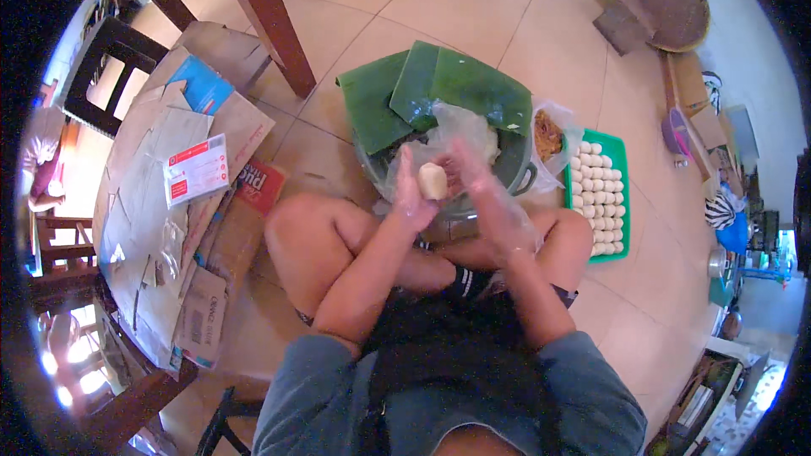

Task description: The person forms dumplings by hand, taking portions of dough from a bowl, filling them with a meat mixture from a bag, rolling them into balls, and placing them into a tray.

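Observation:
A pale, rounded dough ball (432, 180) rests against the fingers of my left hand (410, 196), which wears a clear plastic glove. My right hand (475, 176), also in a clear glove, is raised just right of the ball with its fingers stretched out. Its fingertips are slightly blurred. Below both hands stands a large basin (525, 173), partly covered by green banana leaves (460, 84). Clear plastic (456, 122) and some whitish stuff show inside the basin. At its right lies a plastic bag of brown shredded filling (549, 137).
A green tray (626, 203) with several rows of pale balls sits on the tiled floor at the right. Flattened cardboard (152, 203) fills the left side, beside a wooden post (270, 25). A round woven basket (663, 0) leans at the far right.

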A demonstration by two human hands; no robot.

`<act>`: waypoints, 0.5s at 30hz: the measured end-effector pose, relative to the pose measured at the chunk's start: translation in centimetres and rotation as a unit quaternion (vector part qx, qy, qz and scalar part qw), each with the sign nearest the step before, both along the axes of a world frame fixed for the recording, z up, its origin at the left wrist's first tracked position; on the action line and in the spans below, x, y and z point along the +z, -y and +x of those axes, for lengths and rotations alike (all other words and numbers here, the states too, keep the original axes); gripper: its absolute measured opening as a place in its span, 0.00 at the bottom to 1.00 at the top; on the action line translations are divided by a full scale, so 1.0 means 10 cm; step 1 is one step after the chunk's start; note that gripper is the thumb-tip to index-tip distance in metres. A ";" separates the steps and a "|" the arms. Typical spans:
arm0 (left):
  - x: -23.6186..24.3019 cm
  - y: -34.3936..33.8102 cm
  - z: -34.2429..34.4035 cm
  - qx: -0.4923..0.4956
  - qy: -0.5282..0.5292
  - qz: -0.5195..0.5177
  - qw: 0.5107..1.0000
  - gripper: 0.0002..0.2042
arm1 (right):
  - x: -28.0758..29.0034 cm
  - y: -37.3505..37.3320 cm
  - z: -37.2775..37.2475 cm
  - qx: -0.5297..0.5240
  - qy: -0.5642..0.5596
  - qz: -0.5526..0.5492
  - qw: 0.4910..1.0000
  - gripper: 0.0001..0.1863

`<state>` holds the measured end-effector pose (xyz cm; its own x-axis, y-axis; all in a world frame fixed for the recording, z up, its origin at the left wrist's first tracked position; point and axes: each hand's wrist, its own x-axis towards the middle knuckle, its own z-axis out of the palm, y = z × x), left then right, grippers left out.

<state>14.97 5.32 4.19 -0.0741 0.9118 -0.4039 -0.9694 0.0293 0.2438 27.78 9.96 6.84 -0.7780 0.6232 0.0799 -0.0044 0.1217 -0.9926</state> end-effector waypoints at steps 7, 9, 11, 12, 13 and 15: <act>-0.34 -0.07 0.10 -0.053 -0.414 -0.072 0.906 0.18 | -0.07 -0.36 -0.01 0.118 0.127 0.439 0.881 0.27; -0.26 -0.07 0.10 -0.063 -0.387 -0.080 0.916 0.19 | -0.01 -0.34 0.02 0.094 0.064 0.402 0.909 0.31; -0.21 -0.05 0.05 -0.068 -0.364 -0.094 0.924 0.20 | 0.14 -0.27 0.01 0.069 0.111 0.317 0.939 0.33; -0.20 -0.03 -0.01 0.008 -0.338 -0.044 0.940 0.22 | 0.24 -0.21 -0.03 0.047 0.164 0.226 0.959 0.35; -0.20 -0.01 -0.05 0.083 -0.310 0.006 0.947 0.24 | 0.34 -0.12 -0.09 0.051 0.157 0.226 0.960 0.35; -0.19 -0.04 0.02 0.064 -0.203 0.040 0.976 0.27 | 0.49 0.09 -0.18 0.007 0.008 -0.003 1.000 0.41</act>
<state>15.20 5.68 2.27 -0.3278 0.9125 -0.2447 -0.7870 -0.1205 0.6050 25.97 9.01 11.74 -0.7873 0.6132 0.0639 0.0102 0.1166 -0.9931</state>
